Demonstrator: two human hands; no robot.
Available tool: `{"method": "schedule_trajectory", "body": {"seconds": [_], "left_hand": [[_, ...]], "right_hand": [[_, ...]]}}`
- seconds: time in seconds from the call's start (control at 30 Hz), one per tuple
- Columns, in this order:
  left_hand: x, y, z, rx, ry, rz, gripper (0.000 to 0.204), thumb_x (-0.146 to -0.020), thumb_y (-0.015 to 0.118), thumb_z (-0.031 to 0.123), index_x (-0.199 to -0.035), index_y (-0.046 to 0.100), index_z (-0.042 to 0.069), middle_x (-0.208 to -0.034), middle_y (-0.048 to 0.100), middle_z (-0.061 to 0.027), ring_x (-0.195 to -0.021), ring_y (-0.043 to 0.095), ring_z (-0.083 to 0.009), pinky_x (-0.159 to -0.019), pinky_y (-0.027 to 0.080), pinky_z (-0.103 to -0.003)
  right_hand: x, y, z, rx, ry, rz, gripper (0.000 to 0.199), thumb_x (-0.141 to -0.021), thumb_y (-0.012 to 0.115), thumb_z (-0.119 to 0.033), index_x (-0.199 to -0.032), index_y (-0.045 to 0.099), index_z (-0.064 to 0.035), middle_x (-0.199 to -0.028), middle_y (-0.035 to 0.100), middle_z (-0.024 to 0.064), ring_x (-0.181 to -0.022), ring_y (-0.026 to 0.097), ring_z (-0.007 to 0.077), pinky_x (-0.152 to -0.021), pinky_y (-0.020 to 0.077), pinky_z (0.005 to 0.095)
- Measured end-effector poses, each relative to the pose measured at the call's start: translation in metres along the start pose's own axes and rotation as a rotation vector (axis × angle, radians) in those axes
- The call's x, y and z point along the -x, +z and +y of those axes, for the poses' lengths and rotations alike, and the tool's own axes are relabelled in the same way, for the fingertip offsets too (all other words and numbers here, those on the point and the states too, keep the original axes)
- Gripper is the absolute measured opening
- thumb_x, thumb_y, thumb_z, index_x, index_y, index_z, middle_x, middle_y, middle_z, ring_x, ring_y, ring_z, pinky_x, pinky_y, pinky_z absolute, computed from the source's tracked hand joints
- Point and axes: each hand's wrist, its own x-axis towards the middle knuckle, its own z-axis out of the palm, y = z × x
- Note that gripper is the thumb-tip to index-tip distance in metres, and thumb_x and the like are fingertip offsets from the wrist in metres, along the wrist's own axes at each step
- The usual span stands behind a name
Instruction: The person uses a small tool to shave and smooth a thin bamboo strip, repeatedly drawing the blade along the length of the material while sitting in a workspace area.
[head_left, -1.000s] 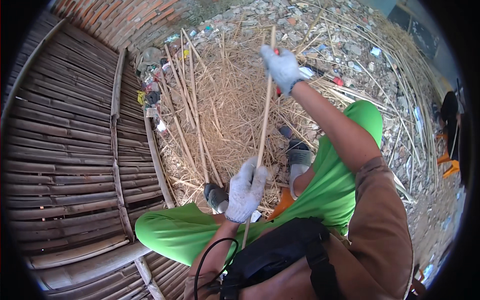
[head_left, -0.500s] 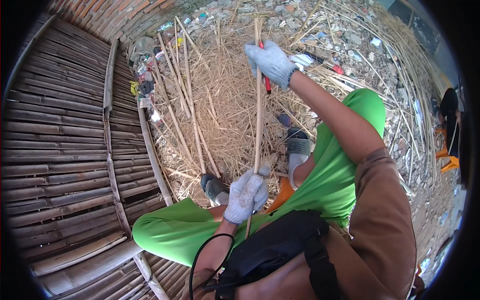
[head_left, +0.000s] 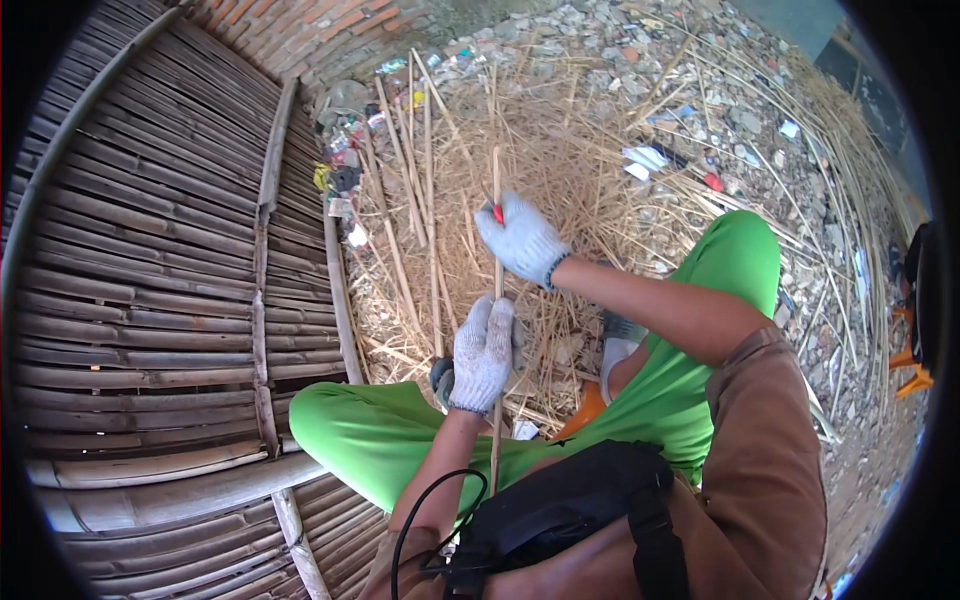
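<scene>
A long, pale bamboo strip (head_left: 497, 168) runs upright between my legs, its lower end toward my lap. My left hand (head_left: 483, 356), in a whitish knit glove with dirt on it, is closed around the strip's lower part. Just above it my right hand (head_left: 522, 242), gloved the same way, is closed on a red-handled tool (head_left: 498, 214) against the strip. Only a small red part of the tool shows; the rest is hidden by the glove. Straw-like shavings (head_left: 560, 130) cover the ground beneath both hands.
Several bamboo strips (head_left: 428, 180) lie on the shavings to the left, beside a slatted bamboo panel (head_left: 180, 300). A brick wall (head_left: 310, 40) stands at the far left. Rubble (head_left: 740, 120) and long thin strips spread to the right. Orange stool legs (head_left: 911, 370) show at the far right.
My right hand has come down the strip toward me with the red-handled tool. My left hand has moved slightly up, so the hands are now close together. The view has shifted a little.
</scene>
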Motion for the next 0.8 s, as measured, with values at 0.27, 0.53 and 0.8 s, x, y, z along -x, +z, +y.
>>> {"method": "schedule_trajectory", "body": {"seconds": [0.27,0.53,0.8], "left_hand": [[0.009,-0.005,-0.003,0.189,0.048,-0.027,0.041,-0.117,0.053,0.039,-0.122,0.067,0.001,-0.066,0.059,0.0001,-0.050,0.053,-0.0076,-0.046,0.042,-0.025],[0.011,0.002,-0.008,-0.012,0.177,0.022,0.040,-0.116,0.054,0.037,-0.121,0.067,0.000,-0.061,0.057,0.0003,-0.046,0.052,-0.0088,-0.043,0.040,-0.026],[0.026,0.007,-0.025,-0.390,0.252,-0.001,0.032,-0.115,0.054,0.031,-0.123,0.061,0.001,-0.072,0.067,-0.0225,-0.065,0.072,-0.0405,-0.061,0.055,-0.048]], "right_hand": [[-0.006,-0.052,-0.013,-0.328,-0.008,-0.284,0.060,-0.106,0.061,-0.061,-0.097,0.060,-0.0018,-0.071,0.065,0.0130,-0.064,0.068,0.0242,-0.063,0.0564,0.0427],[-0.029,-0.048,-0.016,-0.369,-0.049,-0.085,0.054,-0.108,0.061,-0.053,-0.094,0.062,-0.0014,-0.069,0.063,0.0109,-0.061,0.066,0.0219,-0.060,0.0561,0.0422],[-0.049,-0.059,0.023,-0.200,-0.001,0.001,0.049,-0.107,0.062,-0.048,-0.100,0.070,0.0000,-0.080,0.074,0.0162,-0.073,0.073,0.0293,-0.072,0.0588,0.0433]]}}
